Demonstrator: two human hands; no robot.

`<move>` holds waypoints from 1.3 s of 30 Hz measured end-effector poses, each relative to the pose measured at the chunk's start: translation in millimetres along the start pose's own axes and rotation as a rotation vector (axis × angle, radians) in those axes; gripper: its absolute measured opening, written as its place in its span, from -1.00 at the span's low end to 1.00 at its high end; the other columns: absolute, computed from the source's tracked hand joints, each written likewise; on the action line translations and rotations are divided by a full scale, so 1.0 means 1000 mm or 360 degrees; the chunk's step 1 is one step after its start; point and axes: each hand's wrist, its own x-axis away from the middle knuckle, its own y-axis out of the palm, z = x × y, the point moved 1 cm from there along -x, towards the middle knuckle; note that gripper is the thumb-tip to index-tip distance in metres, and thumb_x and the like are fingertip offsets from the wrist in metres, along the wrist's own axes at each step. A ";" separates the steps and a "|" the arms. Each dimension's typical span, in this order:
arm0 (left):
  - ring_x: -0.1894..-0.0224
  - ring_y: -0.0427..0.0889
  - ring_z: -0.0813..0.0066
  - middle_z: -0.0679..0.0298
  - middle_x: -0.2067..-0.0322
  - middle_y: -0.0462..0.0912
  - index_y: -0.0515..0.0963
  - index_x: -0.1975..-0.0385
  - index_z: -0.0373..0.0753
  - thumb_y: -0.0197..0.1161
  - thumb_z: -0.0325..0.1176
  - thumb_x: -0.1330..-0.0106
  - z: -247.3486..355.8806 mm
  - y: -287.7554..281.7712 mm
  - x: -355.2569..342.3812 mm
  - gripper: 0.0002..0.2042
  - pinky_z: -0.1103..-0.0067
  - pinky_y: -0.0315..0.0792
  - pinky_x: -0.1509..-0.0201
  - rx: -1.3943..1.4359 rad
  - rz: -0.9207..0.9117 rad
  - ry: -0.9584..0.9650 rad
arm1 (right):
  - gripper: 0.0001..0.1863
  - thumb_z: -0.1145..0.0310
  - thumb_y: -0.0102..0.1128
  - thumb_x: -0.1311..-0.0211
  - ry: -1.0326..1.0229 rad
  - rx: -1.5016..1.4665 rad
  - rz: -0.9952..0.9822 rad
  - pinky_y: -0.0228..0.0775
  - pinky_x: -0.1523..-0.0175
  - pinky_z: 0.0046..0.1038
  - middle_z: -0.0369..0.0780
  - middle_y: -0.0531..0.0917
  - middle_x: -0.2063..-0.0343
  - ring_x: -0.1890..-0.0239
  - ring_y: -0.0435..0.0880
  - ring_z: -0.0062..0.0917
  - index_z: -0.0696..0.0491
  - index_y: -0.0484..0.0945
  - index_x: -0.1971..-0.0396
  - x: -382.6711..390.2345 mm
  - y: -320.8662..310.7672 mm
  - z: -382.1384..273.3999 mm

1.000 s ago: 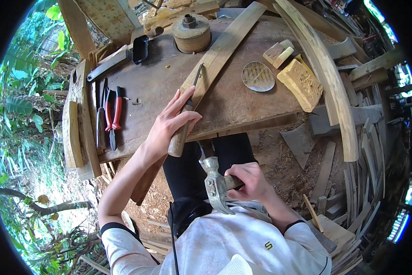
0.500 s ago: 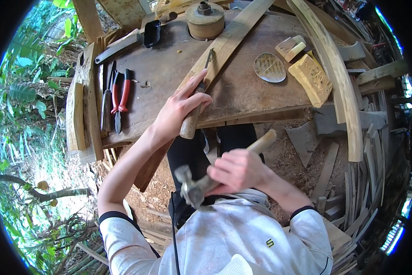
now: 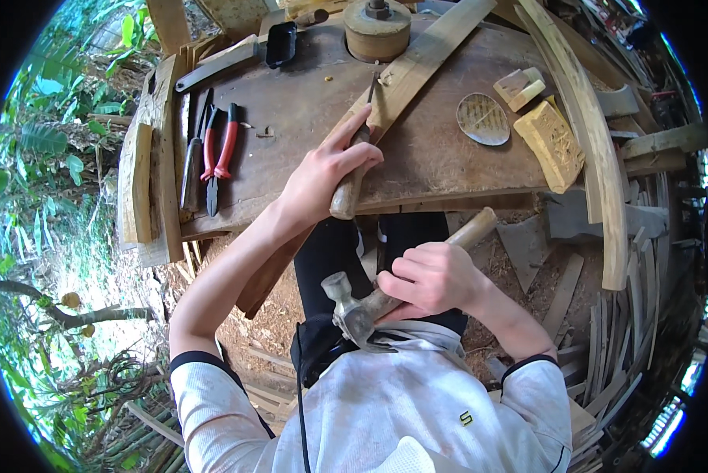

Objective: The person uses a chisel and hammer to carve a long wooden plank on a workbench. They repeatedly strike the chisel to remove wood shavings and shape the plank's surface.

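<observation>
In my left hand (image 3: 322, 175) is a chisel with a wooden handle (image 3: 346, 197); my index finger stretches along it toward the thin blade. The blade's tip rests at or just over a long wooden plank (image 3: 429, 67) that slants across the workbench, with small chips beside it. Low over my lap, my right hand (image 3: 432, 276) grips a claw hammer (image 3: 358, 317) by its wooden handle. The hammer's metal head points left, well apart from the chisel.
Red-handled pliers (image 3: 226, 146) lie at the bench's left. A round wooden block with a bolt (image 3: 377, 35) stands at the back. To the right are a round disc (image 3: 483, 118), a yellowish wood block (image 3: 549, 146) and a long curved strip (image 3: 614, 213). Shavings cover the ground.
The view has shifted slightly, so the bench sits a little to the right. The hammer has risen a bit with my right hand; my left hand keeps its hold on the chisel.
</observation>
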 end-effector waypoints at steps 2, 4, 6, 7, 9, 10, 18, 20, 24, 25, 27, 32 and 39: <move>-0.34 0.60 -0.07 -0.18 -0.50 0.29 0.66 0.12 -0.21 0.32 -0.58 -0.36 0.004 0.000 -0.005 -0.84 0.28 0.51 -0.32 0.0032 -0.0050 0.0008 | -0.54 -0.10 0.51 -0.13 0.0240 0.0012 0.0066 0.47 0.48 -0.42 -0.34 0.51 0.59 0.57 0.63 -0.50 -0.03 0.56 0.32 0.003 0.005 0.014; -0.34 0.60 -0.08 -0.19 -0.50 0.29 0.66 0.12 -0.21 0.33 -0.57 -0.36 0.003 0.000 -0.006 -0.84 0.28 0.50 -0.34 0.0004 -0.0007 0.0058 | -0.52 -0.11 0.51 -0.11 0.0294 0.0093 0.0104 0.44 0.50 -0.43 -0.35 0.49 0.58 0.57 0.62 -0.52 -0.03 0.57 0.30 0.002 0.003 0.026; -0.30 0.62 -0.08 -0.16 -0.49 0.32 0.66 0.15 -0.19 0.38 -0.53 -0.34 0.004 0.002 -0.003 -0.85 0.29 0.53 -0.29 0.0037 0.0004 0.0018 | -0.52 -0.09 0.54 -0.07 0.0110 -0.0026 0.0138 0.38 0.53 -0.43 -0.35 0.44 0.60 0.60 0.56 -0.51 -0.01 0.56 0.33 -0.001 -0.001 0.018; -0.30 0.63 -0.07 -0.13 -0.48 0.33 0.66 0.15 -0.18 0.39 -0.52 -0.33 0.006 0.003 -0.002 -0.85 0.29 0.54 -0.28 0.0012 -0.0003 0.0069 | -0.51 -0.08 0.56 -0.05 0.0034 -0.0096 0.0150 0.35 0.54 -0.43 -0.36 0.42 0.61 0.62 0.53 -0.51 0.00 0.56 0.34 0.001 0.000 0.009; -0.28 0.64 -0.06 -0.09 -0.48 0.35 0.66 0.16 -0.17 0.41 -0.50 -0.32 0.008 0.003 -0.001 -0.85 0.30 0.57 -0.24 -0.0038 -0.0019 0.0169 | -0.51 -0.08 0.56 -0.05 0.0036 -0.0140 0.0115 0.38 0.52 -0.44 -0.36 0.44 0.60 0.61 0.55 -0.51 0.00 0.57 0.33 0.006 0.004 -0.001; -0.27 0.65 -0.04 -0.04 -0.47 0.37 0.66 0.16 -0.16 0.43 -0.48 -0.31 0.010 0.004 0.001 -0.85 0.31 0.60 -0.21 -0.0106 -0.0031 0.0159 | -0.51 -0.09 0.54 -0.06 0.0057 -0.0143 0.0102 0.40 0.50 -0.45 -0.36 0.46 0.58 0.59 0.57 -0.51 0.00 0.57 0.33 0.007 0.005 -0.005; -0.31 0.62 -0.06 -0.04 -0.48 0.36 0.65 0.16 -0.15 0.41 -0.48 -0.33 0.011 0.006 -0.002 -0.85 0.27 0.58 -0.25 -0.0161 -0.0070 0.0094 | -0.50 -0.09 0.54 -0.05 0.0226 -0.0173 0.0170 0.51 0.42 -0.45 -0.34 0.56 0.51 0.48 0.70 -0.46 0.01 0.58 0.29 0.018 0.003 -0.004; -0.32 0.61 -0.06 -0.04 -0.49 0.35 0.65 0.16 -0.16 0.40 -0.48 -0.33 0.011 0.005 -0.001 -0.86 0.27 0.58 -0.26 -0.0158 -0.0081 0.0085 | -0.50 -0.09 0.54 -0.04 0.0220 -0.0151 0.0151 0.51 0.42 -0.44 -0.34 0.55 0.52 0.49 0.68 -0.47 0.01 0.59 0.28 0.018 -0.001 -0.007; -0.33 0.61 -0.06 -0.07 -0.49 0.34 0.65 0.17 -0.18 0.38 -0.51 -0.34 0.011 0.003 -0.002 -0.87 0.29 0.57 -0.28 -0.0104 -0.0088 0.0086 | -0.46 -0.11 0.59 0.07 0.0120 -0.0190 0.0236 0.38 0.51 -0.45 -0.36 0.45 0.61 0.60 0.58 -0.50 0.05 0.62 0.34 0.018 0.001 -0.013; -0.33 0.61 -0.06 -0.08 -0.49 0.34 0.65 0.18 -0.19 0.37 -0.52 -0.34 0.010 0.002 -0.003 -0.88 0.29 0.56 -0.28 -0.0084 -0.0088 0.0090 | -0.46 -0.11 0.59 0.07 0.0098 -0.0202 0.0211 0.38 0.52 -0.45 -0.36 0.45 0.60 0.60 0.57 -0.51 0.05 0.62 0.34 0.018 0.001 -0.015; -0.33 0.61 -0.06 -0.10 -0.48 0.35 0.65 0.18 -0.20 0.37 -0.53 -0.34 0.010 0.003 -0.001 -0.88 0.30 0.56 -0.28 -0.0068 -0.0065 0.0094 | -0.45 -0.11 0.60 0.07 0.0053 -0.0225 0.0161 0.37 0.52 -0.46 -0.36 0.44 0.60 0.61 0.56 -0.52 0.04 0.62 0.33 0.018 0.001 -0.017; -0.31 0.63 -0.06 -0.11 -0.47 0.37 0.64 0.18 -0.21 0.38 -0.55 -0.33 0.009 0.004 -0.002 -0.87 0.30 0.56 -0.28 -0.0062 -0.0042 0.0109 | -0.50 -0.09 0.55 -0.05 0.0046 -0.0207 0.0137 0.40 0.52 -0.46 -0.36 0.46 0.59 0.60 0.57 -0.52 0.01 0.57 0.33 0.013 0.003 -0.011; -0.28 0.64 -0.10 -0.20 -0.45 0.36 0.64 0.17 -0.21 0.40 -0.53 -0.33 0.005 0.005 -0.006 -0.86 0.29 0.55 -0.26 -0.0009 -0.0048 0.0090 | -0.55 -0.07 0.52 -0.14 0.0293 -0.0002 0.0146 0.44 0.53 -0.43 -0.35 0.48 0.60 0.60 0.61 -0.52 -0.03 0.51 0.38 0.008 -0.001 0.016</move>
